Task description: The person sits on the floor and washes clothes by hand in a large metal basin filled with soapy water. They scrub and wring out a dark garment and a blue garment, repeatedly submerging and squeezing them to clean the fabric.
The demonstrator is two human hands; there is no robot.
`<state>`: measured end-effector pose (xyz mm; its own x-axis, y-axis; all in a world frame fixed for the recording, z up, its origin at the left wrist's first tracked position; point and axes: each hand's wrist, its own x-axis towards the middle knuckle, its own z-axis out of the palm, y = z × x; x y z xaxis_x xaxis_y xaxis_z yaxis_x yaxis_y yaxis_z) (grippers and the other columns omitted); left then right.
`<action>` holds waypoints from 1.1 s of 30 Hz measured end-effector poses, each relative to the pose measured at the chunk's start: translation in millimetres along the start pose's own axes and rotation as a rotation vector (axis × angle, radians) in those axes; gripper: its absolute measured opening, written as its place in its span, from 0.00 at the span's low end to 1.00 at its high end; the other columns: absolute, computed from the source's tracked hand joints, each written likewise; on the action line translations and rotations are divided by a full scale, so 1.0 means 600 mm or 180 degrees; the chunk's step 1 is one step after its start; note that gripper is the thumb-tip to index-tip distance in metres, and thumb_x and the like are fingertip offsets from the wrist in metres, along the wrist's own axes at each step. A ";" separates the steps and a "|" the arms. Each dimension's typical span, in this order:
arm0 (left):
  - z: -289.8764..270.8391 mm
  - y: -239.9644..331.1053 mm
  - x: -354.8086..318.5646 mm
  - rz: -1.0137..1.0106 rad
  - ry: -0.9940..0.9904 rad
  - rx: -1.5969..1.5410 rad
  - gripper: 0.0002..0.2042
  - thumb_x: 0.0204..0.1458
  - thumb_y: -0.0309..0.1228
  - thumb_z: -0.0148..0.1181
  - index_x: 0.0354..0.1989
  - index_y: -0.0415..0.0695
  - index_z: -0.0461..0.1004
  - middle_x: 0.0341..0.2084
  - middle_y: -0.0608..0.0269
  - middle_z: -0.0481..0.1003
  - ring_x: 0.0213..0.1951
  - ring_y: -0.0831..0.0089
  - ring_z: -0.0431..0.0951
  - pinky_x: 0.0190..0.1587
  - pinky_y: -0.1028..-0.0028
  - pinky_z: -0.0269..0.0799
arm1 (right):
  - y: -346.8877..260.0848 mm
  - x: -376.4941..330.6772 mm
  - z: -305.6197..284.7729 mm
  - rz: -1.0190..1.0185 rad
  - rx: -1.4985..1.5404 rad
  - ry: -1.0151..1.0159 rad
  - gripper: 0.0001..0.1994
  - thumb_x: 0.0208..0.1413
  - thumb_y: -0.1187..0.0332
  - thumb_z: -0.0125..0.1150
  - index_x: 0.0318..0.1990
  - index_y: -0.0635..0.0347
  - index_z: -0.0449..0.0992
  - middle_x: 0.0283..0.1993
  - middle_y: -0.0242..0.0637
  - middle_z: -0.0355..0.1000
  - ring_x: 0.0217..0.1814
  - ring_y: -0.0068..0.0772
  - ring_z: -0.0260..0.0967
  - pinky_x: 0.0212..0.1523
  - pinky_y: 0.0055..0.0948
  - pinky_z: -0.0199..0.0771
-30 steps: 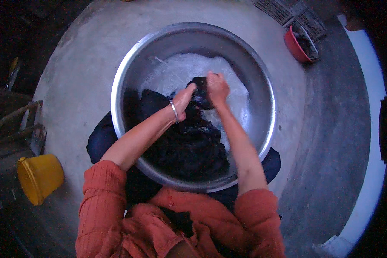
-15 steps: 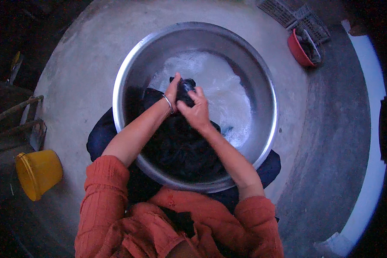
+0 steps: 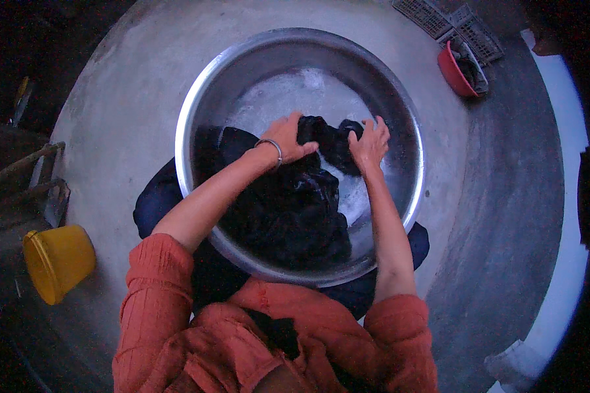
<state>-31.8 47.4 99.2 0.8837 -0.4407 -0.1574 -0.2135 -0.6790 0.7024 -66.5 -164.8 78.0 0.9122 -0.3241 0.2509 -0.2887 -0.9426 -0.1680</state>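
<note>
Grey floor [image 3: 131, 98] surrounds a metal basin [image 3: 308, 51]; inside the basin, the left hand [image 3: 286, 137] and right hand [image 3: 372, 144] each hold black cloth [image 3: 334, 145] in their grip.

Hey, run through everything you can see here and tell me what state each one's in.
Basin: upright, holding water and cloth
Water: pale, foamy
Cloth: dark, wet, bunched
Left hand: on the cloth, thumb spread; grip unclear
Right hand: at the cloth, fingers spread; grip unclear
Bracelet: on left wrist
Sleeves: pushed up
Bucket: contents not visible
Red tub: holding something dark
</note>
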 end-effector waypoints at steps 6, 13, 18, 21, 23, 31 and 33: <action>0.026 0.036 -0.056 0.0671 -0.2298 0.1866 0.30 0.34 0.49 0.63 0.45 0.46 0.67 0.42 0.55 0.71 0.47 0.58 0.69 0.50 0.55 0.59 | -0.040 -0.038 0.047 -0.3037 -0.0098 -0.1019 0.32 0.37 0.76 0.55 0.55 0.46 0.59 0.57 0.30 0.57 0.63 0.35 0.48 0.62 0.50 0.38; -0.001 0.006 -0.019 0.1001 -0.2373 0.0766 0.15 0.34 0.35 0.60 0.34 0.48 0.74 0.26 0.53 0.75 0.35 0.56 0.74 0.35 0.65 0.70 | 0.014 -0.066 0.001 -0.1967 -0.0424 -0.1990 0.11 0.31 0.64 0.56 0.25 0.57 0.75 0.29 0.40 0.72 0.39 0.38 0.67 0.52 0.39 0.58; -0.097 0.016 -0.003 0.1229 -0.2430 -0.0321 0.11 0.31 0.29 0.56 0.27 0.40 0.73 0.18 0.56 0.72 0.25 0.69 0.71 0.29 0.70 0.65 | 0.017 -0.079 -0.074 -0.0685 -0.0842 -0.4158 0.17 0.28 0.69 0.49 0.31 0.67 0.75 0.30 0.50 0.72 0.34 0.45 0.72 0.34 0.38 0.69; -0.138 0.021 0.006 0.0846 -0.1767 -0.1312 0.05 0.31 0.26 0.53 0.18 0.38 0.71 0.12 0.69 0.66 0.19 0.80 0.65 0.22 0.78 0.60 | 0.026 -0.069 -0.111 -0.0514 -0.0122 -0.4500 0.18 0.37 0.64 0.52 0.35 0.70 0.72 0.31 0.50 0.71 0.36 0.43 0.71 0.35 0.36 0.69; -0.147 0.021 0.013 0.0487 -0.1665 -0.1893 0.04 0.30 0.24 0.51 0.17 0.38 0.70 0.12 0.71 0.65 0.19 0.82 0.63 0.22 0.79 0.58 | 0.023 -0.038 -0.115 -0.1070 0.0533 -0.3720 0.19 0.44 0.61 0.52 0.39 0.70 0.71 0.34 0.49 0.71 0.40 0.40 0.70 0.39 0.32 0.68; -0.128 0.030 0.029 0.0466 -0.0544 -0.2603 0.04 0.31 0.22 0.49 0.19 0.38 0.69 0.14 0.72 0.65 0.20 0.83 0.64 0.23 0.81 0.60 | -0.068 -0.062 -0.083 -0.0411 0.3597 -0.2680 0.25 0.54 0.52 0.49 0.50 0.66 0.63 0.43 0.36 0.67 0.46 0.25 0.61 0.50 0.26 0.59; -0.130 0.028 0.027 0.0376 -0.0438 -0.2585 0.04 0.31 0.21 0.49 0.19 0.38 0.69 0.14 0.72 0.65 0.20 0.82 0.64 0.24 0.81 0.60 | -0.080 -0.065 -0.102 -0.0379 0.3721 -0.2793 0.26 0.52 0.52 0.52 0.50 0.66 0.64 0.43 0.35 0.67 0.45 0.24 0.61 0.49 0.26 0.60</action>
<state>11.7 74.9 162.6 0.8043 -0.5861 -0.0976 0.1118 -0.0120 0.9937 -105.9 -112.0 134.3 0.9171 0.3041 -0.2578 -0.1955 -0.2206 -0.9556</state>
